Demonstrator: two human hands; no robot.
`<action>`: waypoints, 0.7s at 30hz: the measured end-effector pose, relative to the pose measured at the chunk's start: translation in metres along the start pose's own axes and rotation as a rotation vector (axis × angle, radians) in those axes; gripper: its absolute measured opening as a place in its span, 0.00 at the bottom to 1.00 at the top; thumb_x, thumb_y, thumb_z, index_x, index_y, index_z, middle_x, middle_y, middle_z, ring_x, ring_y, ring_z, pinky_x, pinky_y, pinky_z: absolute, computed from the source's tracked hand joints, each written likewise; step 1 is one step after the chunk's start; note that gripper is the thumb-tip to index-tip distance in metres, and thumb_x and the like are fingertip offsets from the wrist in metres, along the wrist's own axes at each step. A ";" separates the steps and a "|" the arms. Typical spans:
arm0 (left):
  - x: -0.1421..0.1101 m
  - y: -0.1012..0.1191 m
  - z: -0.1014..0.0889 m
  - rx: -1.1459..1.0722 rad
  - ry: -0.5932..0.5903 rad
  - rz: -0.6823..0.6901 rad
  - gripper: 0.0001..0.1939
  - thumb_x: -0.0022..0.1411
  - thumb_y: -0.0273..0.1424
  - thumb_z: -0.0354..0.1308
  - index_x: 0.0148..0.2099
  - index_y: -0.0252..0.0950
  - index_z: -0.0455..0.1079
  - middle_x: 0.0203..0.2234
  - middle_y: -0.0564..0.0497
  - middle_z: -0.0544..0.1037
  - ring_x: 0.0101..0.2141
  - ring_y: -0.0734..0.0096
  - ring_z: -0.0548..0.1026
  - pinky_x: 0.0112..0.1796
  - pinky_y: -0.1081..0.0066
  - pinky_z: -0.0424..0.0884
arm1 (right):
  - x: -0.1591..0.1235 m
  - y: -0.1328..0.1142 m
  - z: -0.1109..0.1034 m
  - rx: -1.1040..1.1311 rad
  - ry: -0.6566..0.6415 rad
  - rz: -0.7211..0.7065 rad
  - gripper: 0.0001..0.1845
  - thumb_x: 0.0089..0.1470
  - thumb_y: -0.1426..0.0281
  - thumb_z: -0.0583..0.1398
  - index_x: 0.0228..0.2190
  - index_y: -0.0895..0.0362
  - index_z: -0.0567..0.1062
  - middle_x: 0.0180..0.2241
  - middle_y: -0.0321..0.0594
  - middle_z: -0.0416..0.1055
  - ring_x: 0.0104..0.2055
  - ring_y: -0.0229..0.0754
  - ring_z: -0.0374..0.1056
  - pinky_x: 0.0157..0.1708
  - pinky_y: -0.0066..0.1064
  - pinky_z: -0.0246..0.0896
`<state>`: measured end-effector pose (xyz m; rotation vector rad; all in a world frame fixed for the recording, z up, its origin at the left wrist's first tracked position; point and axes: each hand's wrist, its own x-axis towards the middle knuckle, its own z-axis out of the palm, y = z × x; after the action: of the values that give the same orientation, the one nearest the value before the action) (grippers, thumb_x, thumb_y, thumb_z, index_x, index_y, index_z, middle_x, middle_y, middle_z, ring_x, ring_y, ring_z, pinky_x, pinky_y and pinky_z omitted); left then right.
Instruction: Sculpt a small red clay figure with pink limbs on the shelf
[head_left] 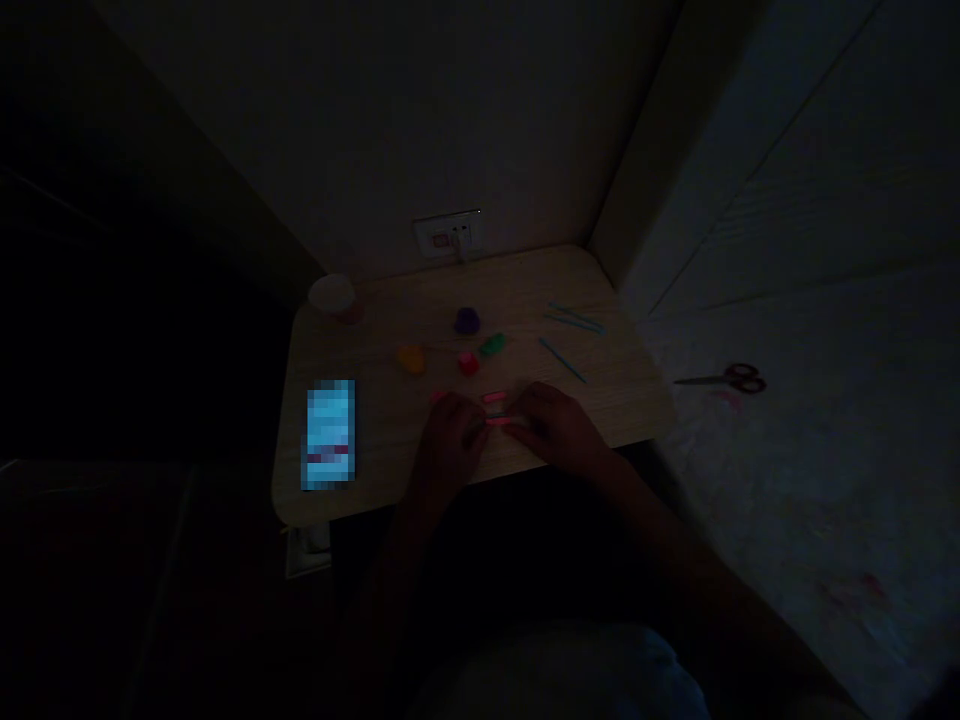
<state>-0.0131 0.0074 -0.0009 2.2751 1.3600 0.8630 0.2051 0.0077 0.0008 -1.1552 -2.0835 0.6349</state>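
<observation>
Upper pink modelling-clay strip (494, 397): slender, flat on the wooden desk (517, 290), lying free. Lower pink strip (499, 421): just below it, roughly parallel, not touching it, its ends meeting the fingers of my left hand (448, 440) and right hand (555, 425).

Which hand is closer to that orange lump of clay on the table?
The left hand is nearer, just in front of the orange clay lump and slightly right of it; the right hand lies farther right.

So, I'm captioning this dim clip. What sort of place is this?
Probably a corner of a room at home: a small wood-grain table pushed into a wall corner, a wall socket above it, and scissors on a pale surface beside it.
</observation>
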 end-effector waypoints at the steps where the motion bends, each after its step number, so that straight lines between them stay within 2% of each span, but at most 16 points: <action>1: 0.000 -0.001 0.000 -0.003 0.003 0.007 0.02 0.66 0.26 0.60 0.41 0.38 0.70 0.40 0.48 0.74 0.45 0.60 0.73 0.51 0.58 0.72 | 0.000 0.000 0.001 -0.017 0.001 0.009 0.07 0.61 0.68 0.66 0.42 0.55 0.79 0.41 0.46 0.75 0.45 0.48 0.73 0.47 0.40 0.70; 12: 0.000 -0.002 -0.001 -0.020 -0.003 0.039 0.02 0.67 0.26 0.60 0.41 0.37 0.73 0.39 0.48 0.74 0.43 0.62 0.73 0.49 0.60 0.73 | 0.002 -0.001 0.007 -0.129 0.039 0.030 0.04 0.62 0.69 0.66 0.39 0.55 0.79 0.40 0.46 0.75 0.44 0.49 0.72 0.46 0.40 0.69; 21: 0.002 0.004 -0.003 0.021 -0.038 0.046 0.04 0.64 0.25 0.61 0.41 0.38 0.72 0.41 0.47 0.74 0.45 0.59 0.73 0.51 0.57 0.72 | 0.004 -0.003 0.001 -0.181 -0.017 0.016 0.06 0.65 0.66 0.63 0.39 0.56 0.79 0.39 0.46 0.74 0.42 0.48 0.72 0.43 0.38 0.68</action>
<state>-0.0116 0.0078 0.0042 2.3346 1.3117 0.8197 0.2009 0.0093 0.0032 -1.2712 -2.1837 0.4727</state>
